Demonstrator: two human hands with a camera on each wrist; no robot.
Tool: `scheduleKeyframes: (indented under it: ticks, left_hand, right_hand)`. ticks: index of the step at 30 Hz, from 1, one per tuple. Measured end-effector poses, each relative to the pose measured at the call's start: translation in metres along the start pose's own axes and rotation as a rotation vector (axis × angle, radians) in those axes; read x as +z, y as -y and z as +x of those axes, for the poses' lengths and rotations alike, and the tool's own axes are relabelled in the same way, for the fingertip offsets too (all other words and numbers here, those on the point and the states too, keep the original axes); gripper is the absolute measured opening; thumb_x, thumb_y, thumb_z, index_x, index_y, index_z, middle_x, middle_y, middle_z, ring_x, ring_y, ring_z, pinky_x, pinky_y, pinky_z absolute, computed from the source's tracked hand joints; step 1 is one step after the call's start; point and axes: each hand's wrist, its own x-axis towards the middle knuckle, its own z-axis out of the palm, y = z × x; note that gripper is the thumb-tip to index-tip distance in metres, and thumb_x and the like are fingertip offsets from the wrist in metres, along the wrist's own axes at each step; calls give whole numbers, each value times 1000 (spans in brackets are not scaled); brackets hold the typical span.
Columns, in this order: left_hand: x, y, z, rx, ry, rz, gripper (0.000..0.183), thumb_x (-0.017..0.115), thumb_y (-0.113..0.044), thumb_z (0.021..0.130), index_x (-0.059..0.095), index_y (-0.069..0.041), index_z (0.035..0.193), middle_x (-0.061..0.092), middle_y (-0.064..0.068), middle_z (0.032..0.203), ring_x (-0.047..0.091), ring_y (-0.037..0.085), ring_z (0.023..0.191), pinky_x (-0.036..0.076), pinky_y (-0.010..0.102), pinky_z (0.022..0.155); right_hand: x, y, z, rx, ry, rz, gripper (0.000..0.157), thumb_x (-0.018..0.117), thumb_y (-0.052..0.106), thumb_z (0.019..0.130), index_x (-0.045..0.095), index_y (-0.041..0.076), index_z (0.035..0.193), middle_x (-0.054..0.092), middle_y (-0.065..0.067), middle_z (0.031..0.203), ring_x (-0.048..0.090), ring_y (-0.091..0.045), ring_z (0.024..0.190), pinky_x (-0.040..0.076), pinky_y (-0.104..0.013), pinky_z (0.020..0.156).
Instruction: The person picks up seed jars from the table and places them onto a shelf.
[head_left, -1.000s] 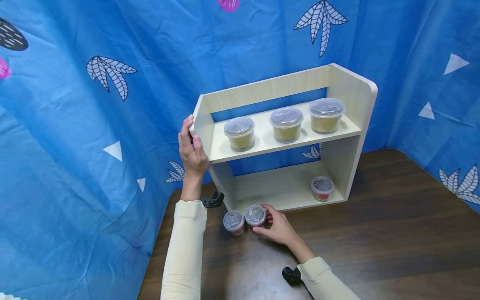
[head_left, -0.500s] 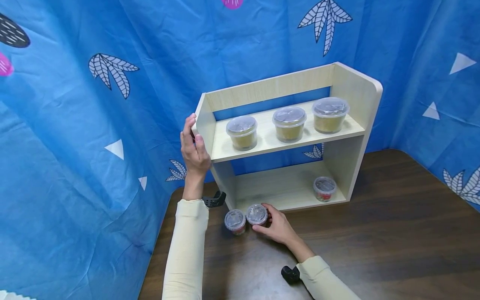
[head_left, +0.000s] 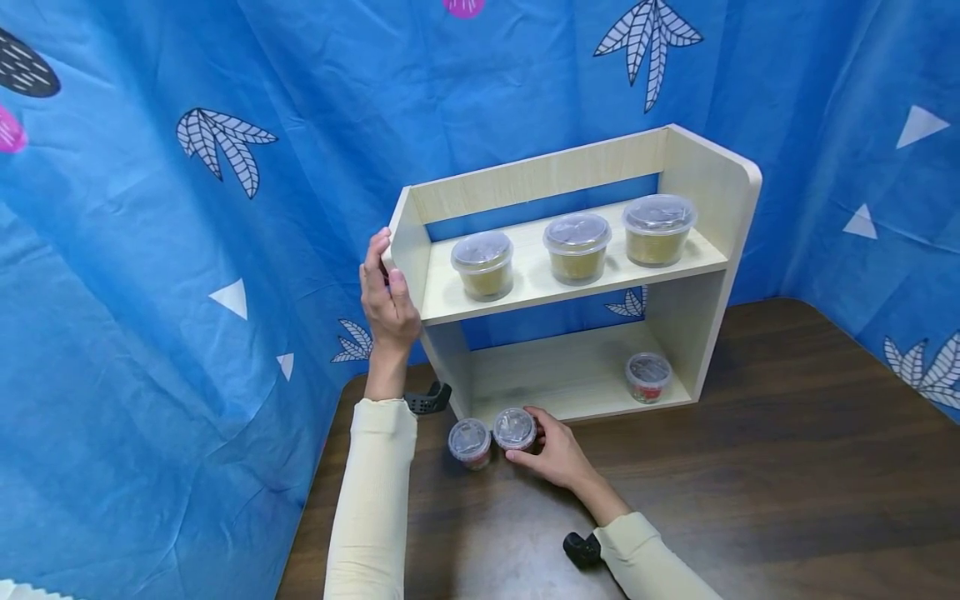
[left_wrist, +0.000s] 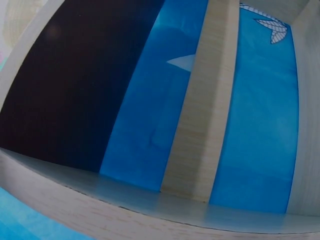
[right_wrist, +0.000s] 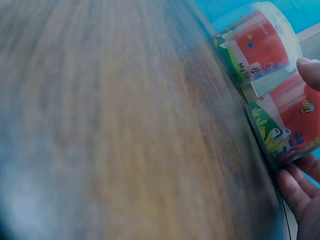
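Note:
Two small clear lidded tubs with red printed sides stand side by side on the dark table, at the shelf's front left corner. My right hand [head_left: 555, 452] holds the right tub [head_left: 514, 429], thumb on the near side and fingers on the far side. Close to it on the left is the other tub [head_left: 469, 442]. In the right wrist view, the held tub [right_wrist: 285, 122] shows a bee and plant print. My left hand [head_left: 388, 300] grips the front edge of the left side panel of the pale wooden shelf [head_left: 540, 308], thumb at the front.
Three larger lidded tubs with yellowish sides, a left one [head_left: 483, 271], a middle one [head_left: 577, 254] and a right one [head_left: 658, 233], stand on the upper board. A small red-printed tub [head_left: 648, 377] sits at the lower board's right end. A blue patterned curtain [head_left: 300, 208] hangs behind.
The head view has shifted very slightly. Both hands keep their places on the tub and the shelf panel, and the tubs have not visibly moved.

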Motion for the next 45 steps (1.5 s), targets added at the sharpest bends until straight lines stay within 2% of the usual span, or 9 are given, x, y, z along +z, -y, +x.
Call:
scheduleKeyframes:
  ticks: [9,18,27,32,40,45]
  left_hand:
    - [1,-2,-1,-25,-9,12,43,39,-18,94,48,0,132,53,16,138,53,33,115,52,44,91]
    - [0,-3,-3,-41,-11,11,43,39,-20,95,49,-2,132,54,14,139,52,32,114,52,44,91]
    - [1,-1,-4,-44,-26,-9,43,41,-13,91,49,-1,131,53,17,138,53,33,116,51,45,93]
    - [2,-2,-4,-41,-28,-12,42,42,-12,91,49,-1,130,54,17,137,53,33,115,52,45,91]
    - [2,-3,-4,-49,-27,-2,41,41,-19,94,49,-3,132,54,14,138,53,31,116,52,45,92]
    - [2,-4,-4,-48,-19,8,42,41,-23,96,48,-5,133,53,14,139,54,30,117,52,46,92]
  right_hand:
    - [-9,1,-2,-30,-26,14,78,89,29,71,54,-1,133,65,-13,114,63,-17,86,54,-33,73]
    - [-17,3,-3,10,-37,27,78,89,28,71,54,-1,134,65,-13,116,63,-18,86,55,-40,76]
    - [-26,0,-1,21,-73,16,77,88,28,71,53,0,133,65,-13,112,63,-19,85,55,-42,77]
    - [-32,-2,2,36,-125,13,75,89,27,71,55,0,132,66,-13,112,65,-22,90,54,-42,80]
    - [-42,-8,8,70,-171,-9,75,88,28,71,54,0,132,66,-15,112,65,-25,93,53,-43,82]
    - [-49,-11,10,103,-209,-20,75,87,29,73,53,-1,133,64,-18,118,64,-30,103,52,-46,87]
